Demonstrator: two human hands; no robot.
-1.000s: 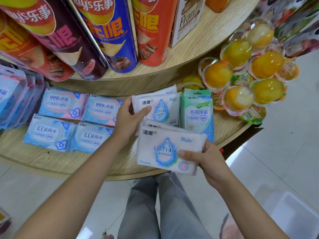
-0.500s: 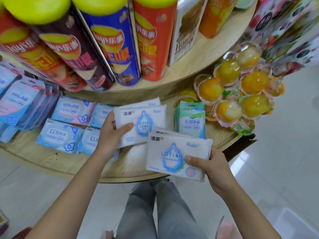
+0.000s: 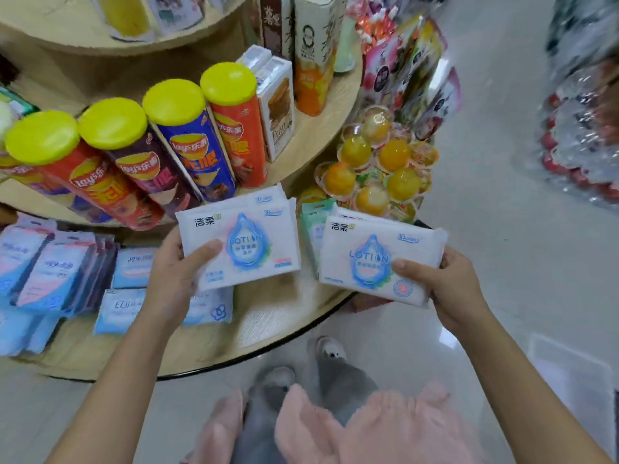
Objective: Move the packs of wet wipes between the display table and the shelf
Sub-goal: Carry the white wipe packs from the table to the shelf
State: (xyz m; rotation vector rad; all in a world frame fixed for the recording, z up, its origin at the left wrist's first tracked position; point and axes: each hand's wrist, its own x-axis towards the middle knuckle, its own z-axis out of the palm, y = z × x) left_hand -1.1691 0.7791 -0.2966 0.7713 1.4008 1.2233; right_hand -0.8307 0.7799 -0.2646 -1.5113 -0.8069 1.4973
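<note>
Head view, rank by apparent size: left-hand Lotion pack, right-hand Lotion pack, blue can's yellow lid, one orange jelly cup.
1. left-hand Lotion pack and right-hand Lotion pack: look alike, not ranked.
2. yellow lid.
3. jelly cup.

Round wooden display table (image 3: 268,329); glossy pale floor (image 3: 502,262).

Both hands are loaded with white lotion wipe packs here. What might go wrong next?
1. The left hand and right hand each grip a stack of white plastic wet wipe packs by one end; a pack might slide out.
2. The left stack sits close to the tall yellow-lidded chip cans, which a careless swing might topple.
</note>
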